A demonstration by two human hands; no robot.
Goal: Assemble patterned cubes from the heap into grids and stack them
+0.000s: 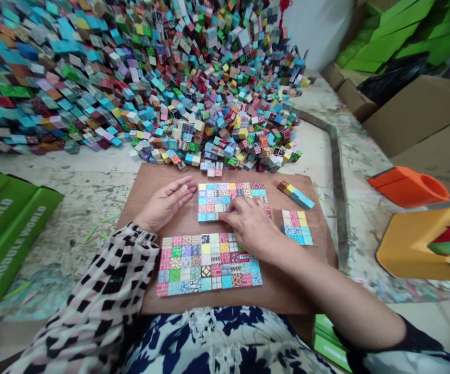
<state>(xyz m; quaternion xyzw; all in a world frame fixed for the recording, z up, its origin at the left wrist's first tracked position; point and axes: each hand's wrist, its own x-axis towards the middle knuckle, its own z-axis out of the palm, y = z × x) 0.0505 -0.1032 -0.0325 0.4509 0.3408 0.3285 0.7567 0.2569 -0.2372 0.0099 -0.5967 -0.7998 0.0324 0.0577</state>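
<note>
Left hand: the left hand (166,205) is laid flat and open on the brown board (147,182), nothing gripped, fingertips just beside the left edge of the upper block grid (213,200).
Right hand: the right hand (250,226) is rested over the grid's lower right part, fingers curled down onto the blocks; whether a single block is pinched cannot be told.
Location: the upper block grid is set mid-board, between the loose cube heap (194,104) and the finished block panel (207,262).
Orientation: the grid's long axis is run left to right across the board, printed faces turned up.
Done: one larger panel is seen filled at the near edge; a small block patch (297,227) and a short block strip (297,195) are laid at the right.
Left: the upper grid is judged partly built, with fewer rows than the near panel.
Surroundings: a green box (7,234) is seen at left, orange and yellow holders (412,244) at right.
</note>
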